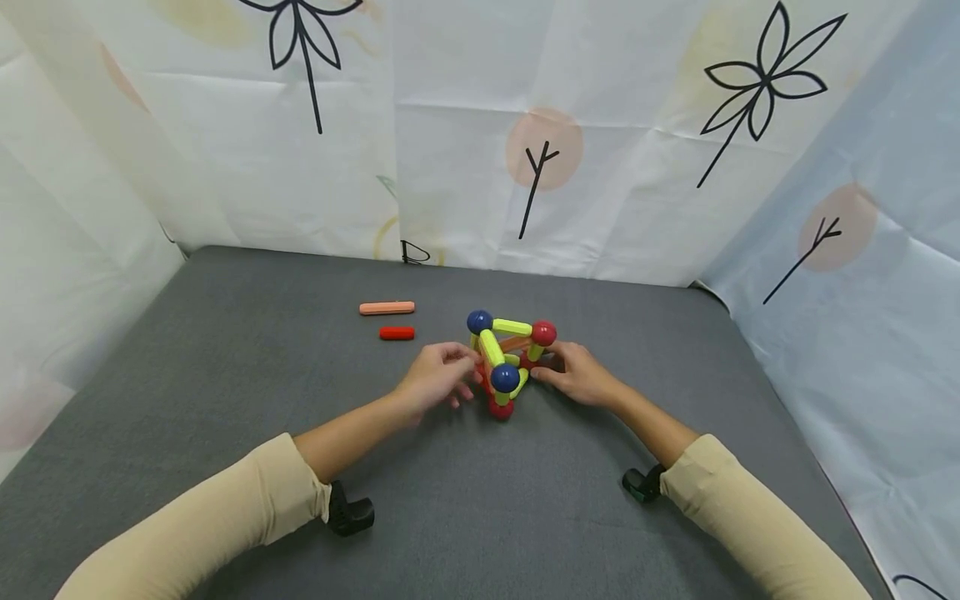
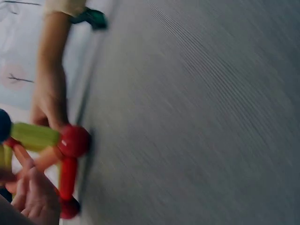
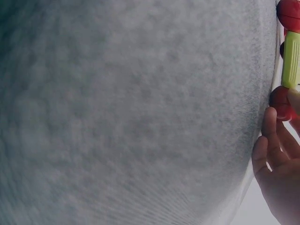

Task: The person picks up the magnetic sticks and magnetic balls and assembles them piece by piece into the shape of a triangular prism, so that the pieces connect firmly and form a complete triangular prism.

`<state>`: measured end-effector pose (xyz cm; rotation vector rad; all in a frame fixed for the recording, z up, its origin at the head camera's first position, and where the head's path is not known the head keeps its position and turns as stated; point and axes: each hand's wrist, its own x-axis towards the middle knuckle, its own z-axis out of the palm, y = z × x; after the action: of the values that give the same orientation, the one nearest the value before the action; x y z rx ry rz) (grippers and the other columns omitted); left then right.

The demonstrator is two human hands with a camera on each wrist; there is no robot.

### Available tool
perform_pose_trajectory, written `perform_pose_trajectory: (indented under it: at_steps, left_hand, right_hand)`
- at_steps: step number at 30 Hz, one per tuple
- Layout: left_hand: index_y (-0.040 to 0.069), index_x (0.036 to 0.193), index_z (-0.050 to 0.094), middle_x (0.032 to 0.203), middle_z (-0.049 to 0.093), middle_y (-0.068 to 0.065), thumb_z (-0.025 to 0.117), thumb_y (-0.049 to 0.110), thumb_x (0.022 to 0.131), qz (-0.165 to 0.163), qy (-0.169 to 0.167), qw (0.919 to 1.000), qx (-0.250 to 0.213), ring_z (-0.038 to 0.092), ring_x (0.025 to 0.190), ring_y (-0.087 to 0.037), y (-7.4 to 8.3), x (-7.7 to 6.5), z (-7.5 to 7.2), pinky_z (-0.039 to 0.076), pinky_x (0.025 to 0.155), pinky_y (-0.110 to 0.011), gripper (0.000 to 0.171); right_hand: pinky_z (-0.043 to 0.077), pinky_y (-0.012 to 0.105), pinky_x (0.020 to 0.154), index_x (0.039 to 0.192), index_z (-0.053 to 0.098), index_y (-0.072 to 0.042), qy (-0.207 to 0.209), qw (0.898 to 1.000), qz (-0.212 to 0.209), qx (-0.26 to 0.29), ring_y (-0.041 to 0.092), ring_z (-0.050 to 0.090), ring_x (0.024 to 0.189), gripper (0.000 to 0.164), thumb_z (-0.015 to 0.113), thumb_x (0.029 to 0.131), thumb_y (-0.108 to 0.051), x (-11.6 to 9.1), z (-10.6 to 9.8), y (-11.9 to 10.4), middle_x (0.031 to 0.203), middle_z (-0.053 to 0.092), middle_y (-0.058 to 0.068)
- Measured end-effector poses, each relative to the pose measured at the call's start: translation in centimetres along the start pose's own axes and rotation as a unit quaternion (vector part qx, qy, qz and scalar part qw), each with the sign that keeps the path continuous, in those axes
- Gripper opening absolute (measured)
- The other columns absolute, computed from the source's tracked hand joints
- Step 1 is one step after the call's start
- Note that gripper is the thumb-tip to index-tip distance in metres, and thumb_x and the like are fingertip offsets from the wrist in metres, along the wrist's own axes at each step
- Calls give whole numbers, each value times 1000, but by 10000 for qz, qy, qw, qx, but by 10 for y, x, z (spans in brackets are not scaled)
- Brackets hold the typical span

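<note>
A frame of magnetic sticks and balls stands mid-table. It has blue balls (image 1: pixel 505 378) and a red ball (image 1: pixel 543 332) on top, yellow-green sticks (image 1: pixel 512 327) between them and red balls (image 1: pixel 501 407) at the base. My left hand (image 1: pixel 438 379) is at its left side, fingertips and thumb pinching an orange stick (image 2: pixel 47 159) that slants across that face; the other fingers hang loosely. From the right, my right hand (image 1: pixel 581 375) holds a lower red ball (image 3: pixel 281 103), thumb on one side and fingers on the other.
Left of the frame lie a loose orange stick (image 1: pixel 387 308) and a shorter red stick (image 1: pixel 397 333). The grey table (image 1: pixel 480 517) meets a patterned white cloth (image 1: pixel 450 167) at the back and sides. Dark wrist devices (image 1: pixel 348 510) show at both sleeves.
</note>
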<state>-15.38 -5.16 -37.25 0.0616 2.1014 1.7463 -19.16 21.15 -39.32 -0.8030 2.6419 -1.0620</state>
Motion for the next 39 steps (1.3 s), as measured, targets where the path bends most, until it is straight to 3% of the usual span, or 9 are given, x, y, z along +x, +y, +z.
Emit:
perform_pose_trajectory:
  at_steps: [2, 4, 8, 12, 19, 24, 33, 39]
  left_hand:
    - [5, 118, 61, 102, 66, -10, 67, 8, 91, 333, -230, 9960, 794, 65, 77, -19, -8, 1, -1, 53, 61, -29, 28]
    - [6, 125, 56, 110, 64, -9, 76, 7, 85, 639, -448, 9869, 1413, 65, 86, -19, -15, 2, -1, 55, 68, -31, 45]
    - [8, 136, 51, 117, 63, -7, 88, 18, 77, 962, -510, 9743, 1972, 63, 94, -19, -21, 4, -1, 55, 77, -33, 70]
    - [8, 133, 55, 115, 64, -7, 88, 18, 77, 1137, -422, 9718, 2023, 63, 91, -18, -23, 9, -3, 55, 73, -30, 66]
    - [8, 134, 55, 118, 63, -11, 85, 8, 78, 1237, -695, 9736, 1786, 69, 91, -18, -22, 17, -17, 57, 72, -31, 64]
    - [7, 139, 51, 122, 61, -14, 83, 5, 80, 1303, -707, 9746, 1676, 68, 99, -22, -19, 25, -27, 57, 81, -36, 67]
    - [-3, 137, 48, 119, 65, -21, 74, -4, 86, 1688, -454, 9726, 1533, 66, 110, -32, -19, 44, -43, 54, 91, -41, 57]
    - [-1, 134, 52, 117, 68, -19, 74, -1, 87, 1791, -251, 9685, 1713, 66, 110, -31, -20, 50, -46, 53, 93, -43, 52]
  right_hand:
    - [56, 43, 83, 121, 63, 1, 60, 10000, 37, -68, 27, 70, 97, 30, 68, 95, -12, -1, -1, -1, 111, 70, 14]
    - [57, 42, 82, 118, 64, 1, 131, 9998, 48, -141, 25, 70, 94, 30, 71, 93, -14, -3, -2, -2, 108, 71, 13]
    - [57, 37, 77, 113, 65, 0, 240, 9994, -22, -259, 20, 69, 87, 30, 75, 91, -18, -5, -1, -2, 102, 72, 10]
    - [54, 31, 69, 110, 66, -2, 227, 9993, -144, -244, 15, 66, 78, 30, 77, 89, -20, -9, 1, -3, 95, 71, 6]
    - [49, 27, 60, 113, 64, -3, 109, 9996, -224, -119, 15, 59, 69, 35, 79, 86, -20, -17, 2, -8, 84, 66, 3]
    - [53, 30, 67, 121, 62, -1, -109, 9994, -249, 213, 18, 65, 80, 39, 78, 87, -16, -20, 2, -7, 98, 68, 8]
    - [53, 35, 83, 126, 62, 2, -599, 9947, -553, 622, 23, 65, 95, 34, 68, 94, -8, -13, 4, -10, 120, 67, 16]
    - [52, 30, 73, 126, 62, 2, -660, 9938, -595, 665, 21, 63, 86, 33, 68, 94, -8, -9, 6, -12, 119, 67, 17]
